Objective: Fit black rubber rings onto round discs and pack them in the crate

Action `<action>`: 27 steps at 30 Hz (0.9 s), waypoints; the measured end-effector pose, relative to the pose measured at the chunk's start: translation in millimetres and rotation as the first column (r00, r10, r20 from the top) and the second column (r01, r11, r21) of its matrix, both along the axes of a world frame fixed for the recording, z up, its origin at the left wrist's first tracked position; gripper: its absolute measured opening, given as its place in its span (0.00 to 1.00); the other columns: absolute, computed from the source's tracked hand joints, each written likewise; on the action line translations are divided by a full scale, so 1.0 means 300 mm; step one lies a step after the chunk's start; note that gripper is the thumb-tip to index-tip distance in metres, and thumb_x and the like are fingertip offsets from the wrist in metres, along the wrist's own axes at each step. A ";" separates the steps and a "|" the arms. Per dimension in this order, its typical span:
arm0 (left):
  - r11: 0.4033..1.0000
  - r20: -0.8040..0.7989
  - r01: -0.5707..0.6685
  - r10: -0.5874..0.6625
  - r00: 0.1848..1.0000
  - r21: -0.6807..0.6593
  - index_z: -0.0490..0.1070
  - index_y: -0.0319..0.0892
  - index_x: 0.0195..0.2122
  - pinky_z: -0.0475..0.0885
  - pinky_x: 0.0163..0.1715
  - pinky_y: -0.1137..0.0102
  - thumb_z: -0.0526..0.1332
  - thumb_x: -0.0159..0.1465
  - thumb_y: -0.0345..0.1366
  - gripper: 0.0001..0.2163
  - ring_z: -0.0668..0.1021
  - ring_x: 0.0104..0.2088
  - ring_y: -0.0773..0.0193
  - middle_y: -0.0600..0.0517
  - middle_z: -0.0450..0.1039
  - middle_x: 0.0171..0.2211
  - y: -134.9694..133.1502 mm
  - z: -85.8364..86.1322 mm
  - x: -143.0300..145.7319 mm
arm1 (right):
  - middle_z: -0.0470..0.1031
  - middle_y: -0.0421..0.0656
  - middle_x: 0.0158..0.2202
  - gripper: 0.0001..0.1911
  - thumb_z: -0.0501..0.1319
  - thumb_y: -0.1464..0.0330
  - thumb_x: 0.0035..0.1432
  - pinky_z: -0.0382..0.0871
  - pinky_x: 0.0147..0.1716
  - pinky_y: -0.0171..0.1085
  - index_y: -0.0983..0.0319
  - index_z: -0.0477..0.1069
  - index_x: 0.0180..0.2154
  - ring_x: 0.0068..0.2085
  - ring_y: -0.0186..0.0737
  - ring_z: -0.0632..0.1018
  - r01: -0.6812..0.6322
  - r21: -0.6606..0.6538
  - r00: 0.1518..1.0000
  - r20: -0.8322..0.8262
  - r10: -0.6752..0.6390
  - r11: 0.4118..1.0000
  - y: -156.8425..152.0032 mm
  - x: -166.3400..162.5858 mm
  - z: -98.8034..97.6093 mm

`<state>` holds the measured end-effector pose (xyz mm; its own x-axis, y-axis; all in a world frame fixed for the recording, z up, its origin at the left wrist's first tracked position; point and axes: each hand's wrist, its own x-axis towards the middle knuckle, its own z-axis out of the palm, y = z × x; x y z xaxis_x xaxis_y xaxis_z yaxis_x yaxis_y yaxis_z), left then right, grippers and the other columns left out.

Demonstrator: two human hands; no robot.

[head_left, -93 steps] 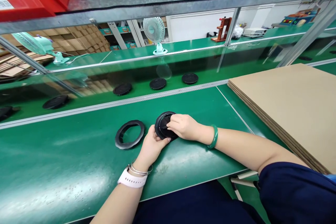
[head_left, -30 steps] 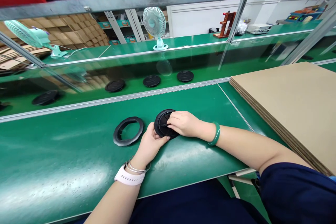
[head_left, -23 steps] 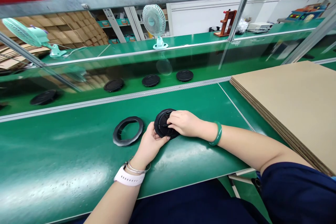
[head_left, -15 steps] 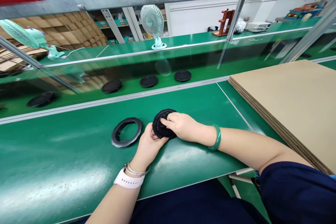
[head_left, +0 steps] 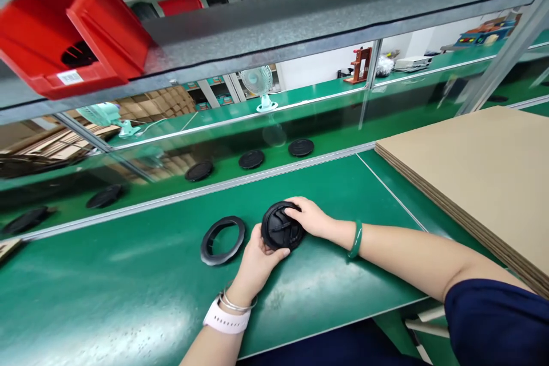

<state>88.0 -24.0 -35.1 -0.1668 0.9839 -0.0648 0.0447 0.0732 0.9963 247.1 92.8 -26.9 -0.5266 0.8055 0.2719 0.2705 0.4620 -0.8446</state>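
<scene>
A round black plastic disc is tilted up on edge on the green bench. My left hand grips its lower left rim, fingers curled round it. My right hand, with a green bangle at the wrist, holds the disc's upper right rim. A black ring lies flat on the bench just left of the disc, touched by neither hand.
Several black discs lie on the conveyor belt behind a metal rail. A stack of cardboard sheets fills the right side. A red bin sits on the overhead shelf. A small fan stands beyond the belt.
My right hand has slid from the disc's face to its upper right rim, uncovering the face. The camera has tilted up, bringing the red bin into view.
</scene>
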 end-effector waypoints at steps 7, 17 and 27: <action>0.996 -0.130 0.067 -0.059 0.990 0.065 0.60 0.43 0.57 0.68 0.58 0.54 0.69 0.57 0.42 0.29 0.73 0.58 0.48 0.43 0.70 0.56 -0.014 -0.004 -0.009 | 0.71 0.39 0.35 0.09 0.69 0.76 0.52 0.66 0.42 0.38 0.63 0.70 0.28 0.39 0.38 0.73 0.042 -0.072 0.994 -0.095 -0.048 0.997 -0.016 -0.019 0.006; 0.996 -0.240 -0.012 0.031 0.970 0.083 0.67 0.42 0.49 0.70 0.50 0.60 0.61 0.64 0.47 0.17 0.76 0.48 0.53 0.48 0.75 0.45 -0.006 0.007 -0.014 | 0.77 0.40 0.39 0.24 0.76 0.70 0.41 0.69 0.43 0.40 0.62 0.71 0.41 0.42 0.43 0.77 -0.284 -0.331 0.956 -0.167 0.240 0.900 -0.009 0.012 0.021; 0.987 0.074 -0.058 0.048 0.996 0.147 0.52 0.46 0.60 0.68 0.57 0.56 0.59 0.65 0.46 0.26 0.74 0.57 0.53 0.41 0.69 0.58 0.007 -0.010 0.009 | 0.77 0.42 0.39 0.18 0.71 0.66 0.47 0.70 0.44 0.41 0.61 0.72 0.41 0.41 0.45 0.77 0.013 -0.043 0.998 -0.068 -0.016 0.999 0.157 0.054 0.082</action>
